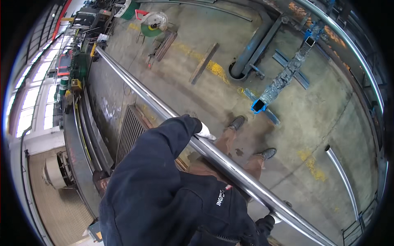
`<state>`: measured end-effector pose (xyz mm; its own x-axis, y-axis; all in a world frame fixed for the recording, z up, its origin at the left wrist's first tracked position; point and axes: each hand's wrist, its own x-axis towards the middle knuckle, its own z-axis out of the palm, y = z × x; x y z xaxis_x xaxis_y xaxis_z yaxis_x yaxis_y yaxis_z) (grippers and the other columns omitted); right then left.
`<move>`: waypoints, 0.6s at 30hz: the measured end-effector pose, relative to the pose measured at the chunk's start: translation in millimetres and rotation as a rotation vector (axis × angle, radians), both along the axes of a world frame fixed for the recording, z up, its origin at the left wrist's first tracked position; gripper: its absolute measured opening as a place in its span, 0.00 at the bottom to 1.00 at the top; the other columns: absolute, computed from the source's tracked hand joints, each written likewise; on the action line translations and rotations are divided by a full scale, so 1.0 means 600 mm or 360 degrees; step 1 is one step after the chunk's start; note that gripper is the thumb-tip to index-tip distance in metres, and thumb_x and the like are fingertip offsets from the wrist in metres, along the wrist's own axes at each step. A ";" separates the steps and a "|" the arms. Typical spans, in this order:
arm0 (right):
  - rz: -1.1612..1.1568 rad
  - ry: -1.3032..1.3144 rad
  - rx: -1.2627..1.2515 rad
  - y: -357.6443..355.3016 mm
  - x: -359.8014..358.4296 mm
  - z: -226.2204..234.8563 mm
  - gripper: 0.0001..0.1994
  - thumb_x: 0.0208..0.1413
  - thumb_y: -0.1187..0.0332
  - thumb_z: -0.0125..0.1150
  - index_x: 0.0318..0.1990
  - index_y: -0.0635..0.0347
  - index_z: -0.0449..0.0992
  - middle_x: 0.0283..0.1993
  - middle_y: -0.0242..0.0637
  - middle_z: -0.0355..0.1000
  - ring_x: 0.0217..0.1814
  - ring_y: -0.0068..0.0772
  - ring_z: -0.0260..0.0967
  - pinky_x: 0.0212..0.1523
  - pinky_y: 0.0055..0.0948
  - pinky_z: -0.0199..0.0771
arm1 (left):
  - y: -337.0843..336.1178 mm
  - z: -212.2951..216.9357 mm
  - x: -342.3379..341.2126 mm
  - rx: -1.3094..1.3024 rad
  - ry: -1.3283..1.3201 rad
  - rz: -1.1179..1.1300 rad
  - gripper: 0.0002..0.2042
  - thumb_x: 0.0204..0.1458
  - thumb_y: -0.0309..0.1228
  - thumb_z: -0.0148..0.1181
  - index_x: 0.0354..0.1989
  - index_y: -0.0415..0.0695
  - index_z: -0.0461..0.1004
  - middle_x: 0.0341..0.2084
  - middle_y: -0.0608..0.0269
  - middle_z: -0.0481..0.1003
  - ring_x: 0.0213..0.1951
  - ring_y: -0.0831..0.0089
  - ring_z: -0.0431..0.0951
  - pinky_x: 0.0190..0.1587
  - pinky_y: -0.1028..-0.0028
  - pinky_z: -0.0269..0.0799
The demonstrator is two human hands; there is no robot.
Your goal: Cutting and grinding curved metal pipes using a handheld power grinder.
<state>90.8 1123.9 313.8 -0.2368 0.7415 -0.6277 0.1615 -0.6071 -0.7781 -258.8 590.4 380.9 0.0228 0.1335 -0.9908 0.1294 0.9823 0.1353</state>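
Diagonally, long steel pipe (156, 103), white-gloved hands (205, 132) closed around it, far end (98, 49) near machinery (79, 62), floor (316, 127) opening rightward

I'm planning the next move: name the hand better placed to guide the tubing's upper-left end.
Probably the left hand: it touches the long tubing nearer that end; the right hand sits farther down.

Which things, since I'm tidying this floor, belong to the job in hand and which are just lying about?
Job in hand: shiny metal tubing; left hand and right hand at it.

Apparently lying about: loose bar; slatted grate; shorter pipe at right.
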 end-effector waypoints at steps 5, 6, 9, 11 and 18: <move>-0.0114 -0.0294 -0.0034 0.056 0.125 -0.050 0.22 0.67 0.61 0.54 0.59 0.73 0.70 0.56 0.54 0.71 0.56 0.53 0.72 0.61 0.53 0.75 | 0.183 0.059 -0.129 -0.0185 -0.0069 0.0116 0.39 0.62 0.67 0.44 0.53 0.39 0.81 0.49 0.44 0.81 0.51 0.52 0.81 0.55 0.56 0.71; -0.0167 -0.0217 -0.0223 0.003 0.096 -0.077 0.22 0.67 0.60 0.51 0.58 0.71 0.70 0.56 0.53 0.72 0.55 0.53 0.73 0.60 0.53 0.76 | 0.092 0.038 -0.070 -0.0207 0.0035 0.0271 0.35 0.65 0.63 0.44 0.41 0.40 0.84 0.31 0.50 0.83 0.33 0.58 0.82 0.44 0.59 0.74; -0.0568 0.0156 -0.0404 -0.042 0.023 -0.089 0.23 0.68 0.55 0.44 0.57 0.65 0.72 0.53 0.50 0.74 0.53 0.51 0.75 0.57 0.52 0.77 | 0.028 0.002 -0.029 0.0199 0.0299 -0.0292 0.35 0.67 0.60 0.38 0.57 0.40 0.78 0.53 0.44 0.79 0.58 0.52 0.77 0.64 0.60 0.67; -0.0764 0.0472 -0.0483 -0.049 0.017 -0.087 0.24 0.69 0.52 0.40 0.56 0.61 0.73 0.51 0.47 0.76 0.51 0.50 0.76 0.55 0.52 0.79 | -0.096 -0.045 -0.026 0.0328 0.0323 -0.0625 0.40 0.65 0.64 0.35 0.56 0.35 0.77 0.51 0.41 0.79 0.55 0.50 0.79 0.59 0.56 0.72; -0.1097 0.0871 -0.0759 -0.124 0.037 -0.050 0.23 0.70 0.52 0.39 0.51 0.58 0.76 0.46 0.47 0.78 0.46 0.50 0.78 0.51 0.55 0.81 | -0.084 -0.024 -0.092 -0.0376 0.0216 -0.0501 0.51 0.60 0.73 0.28 0.54 0.28 0.76 0.49 0.27 0.76 0.62 0.41 0.72 0.63 0.57 0.66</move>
<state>113.0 1049.5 283.7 -0.1951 0.5249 -0.8285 -0.6511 -0.7011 -0.2908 -314.0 539.9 366.3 -0.1069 -0.0905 -0.9901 0.4294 0.8940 -0.1281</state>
